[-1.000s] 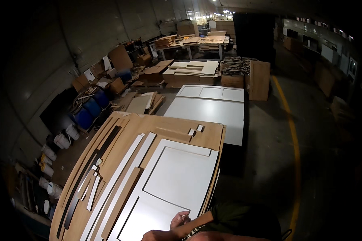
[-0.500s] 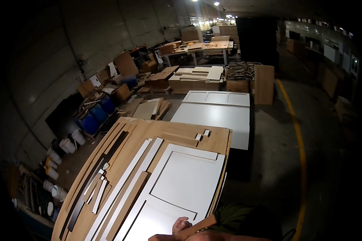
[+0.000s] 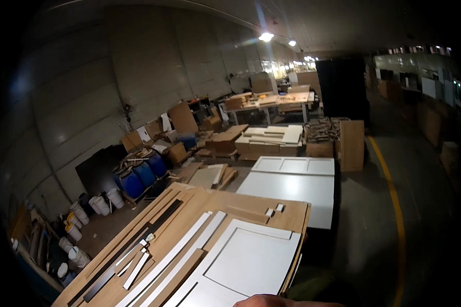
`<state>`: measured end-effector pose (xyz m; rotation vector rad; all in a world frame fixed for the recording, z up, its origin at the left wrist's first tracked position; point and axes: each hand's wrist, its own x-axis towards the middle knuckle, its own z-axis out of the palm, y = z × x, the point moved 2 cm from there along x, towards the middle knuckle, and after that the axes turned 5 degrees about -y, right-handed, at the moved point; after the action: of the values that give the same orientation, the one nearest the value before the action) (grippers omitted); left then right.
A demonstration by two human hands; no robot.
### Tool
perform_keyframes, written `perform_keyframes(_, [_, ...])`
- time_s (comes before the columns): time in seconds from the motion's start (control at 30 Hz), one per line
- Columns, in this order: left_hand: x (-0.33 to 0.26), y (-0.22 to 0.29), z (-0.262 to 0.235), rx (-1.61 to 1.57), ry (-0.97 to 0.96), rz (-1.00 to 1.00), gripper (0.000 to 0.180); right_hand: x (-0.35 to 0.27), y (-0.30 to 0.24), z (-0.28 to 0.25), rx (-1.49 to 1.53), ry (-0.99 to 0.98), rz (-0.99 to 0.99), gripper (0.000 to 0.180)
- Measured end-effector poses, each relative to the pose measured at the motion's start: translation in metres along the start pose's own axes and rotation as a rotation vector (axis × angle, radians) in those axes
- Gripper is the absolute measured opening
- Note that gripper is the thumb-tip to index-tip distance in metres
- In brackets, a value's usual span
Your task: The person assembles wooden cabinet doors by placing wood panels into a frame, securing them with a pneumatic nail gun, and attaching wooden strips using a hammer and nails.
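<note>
Lying just past some bare skin (image 3: 266,301), a white panel (image 3: 256,256) rests on a tan board (image 3: 206,200); grip I cannot tell.

- View tips up; white panel (image 3: 256,256) and wood-toned board (image 3: 176,227) sit lower in frame.
- Ceiling lamps (image 3: 266,37) come fully in, plus more wall (image 3: 71,92).
- Hands drop off bottom edge; less dark sleeve (image 3: 317,290) shows.

Near you, right of centre, you wear a dark olive-green cloth garment (image 3: 317,289), dim and soft-edged, its cut lost in shadow. Just left of it, a smooth, rounded bare part of your body (image 3: 267,302) shows, too cropped to identify.
</note>
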<state>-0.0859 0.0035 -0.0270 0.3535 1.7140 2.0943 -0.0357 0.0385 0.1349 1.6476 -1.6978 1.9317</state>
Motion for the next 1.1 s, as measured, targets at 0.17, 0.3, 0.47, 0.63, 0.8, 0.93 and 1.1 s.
perform_keyframes(0.17, [0.020,0.009,-0.014,0.321,0.168,0.099,0.037,0.008,-0.005,-0.001,0.019,-0.051,0.036,0.024])
perform_keyframes(0.3, [0.026,-0.001,-0.026,0.536,0.316,0.144,0.038,0.008,-0.004,0.002,0.024,-0.112,0.093,0.025])
perform_keyframes(0.47, [0.020,-0.025,-0.036,0.694,0.469,0.174,0.038,0.002,-0.002,0.014,0.028,-0.194,0.161,0.026])
perform_keyframes(0.63, [0.011,-0.061,-0.021,0.747,0.592,0.154,0.039,-0.036,0.008,0.031,0.064,-0.286,0.272,0.028])
perform_keyframes(0.8, [-0.049,-0.089,-0.043,0.808,0.846,0.005,0.040,-0.059,0.043,0.063,0.202,-0.355,0.208,0.033])
perform_keyframes(0.93, [-0.043,-0.104,-0.037,0.817,0.837,0.005,0.040,-0.052,0.051,0.026,0.049,-0.378,0.202,0.036])
perform_keyframes(1.1, [-0.112,-0.102,-0.095,0.965,1.117,-0.011,0.041,-0.018,0.100,0.046,-0.108,-0.392,0.069,0.028])
